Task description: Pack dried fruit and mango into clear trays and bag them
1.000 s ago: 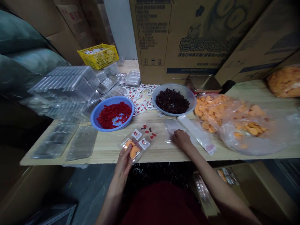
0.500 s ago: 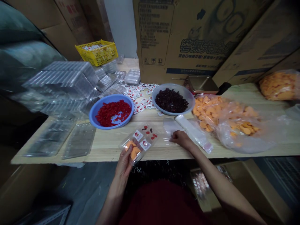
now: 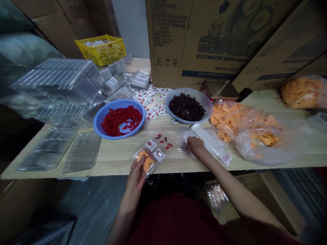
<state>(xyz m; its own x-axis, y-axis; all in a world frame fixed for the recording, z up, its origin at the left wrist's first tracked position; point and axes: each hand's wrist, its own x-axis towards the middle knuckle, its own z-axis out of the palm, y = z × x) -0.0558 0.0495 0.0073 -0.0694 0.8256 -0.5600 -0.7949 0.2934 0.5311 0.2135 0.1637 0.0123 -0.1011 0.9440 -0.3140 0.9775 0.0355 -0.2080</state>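
My left hand grips the near end of a clear plastic tray, thumb on top. Orange pieces lie in its near part, two printed white sachets in the middle, and a few red and dark pieces at the far end. My right hand is closed, its fingers pinched on a clear plastic bag lying flat on the table; the fingertips are partly hidden. Just right of that hand lies a stack of clear bags.
Behind the tray stand a blue basin of red pieces and a pale basin of dark pieces, with sachets scattered between. Open bagged orange pieces lie right. Clear trays are piled left, near a yellow basket. Cardboard boxes back the table.
The view has shifted slightly. My right hand has moved a little over the clear bag, and the bag looks more ruffled. My left hand still holds the tray in nearly the same place.
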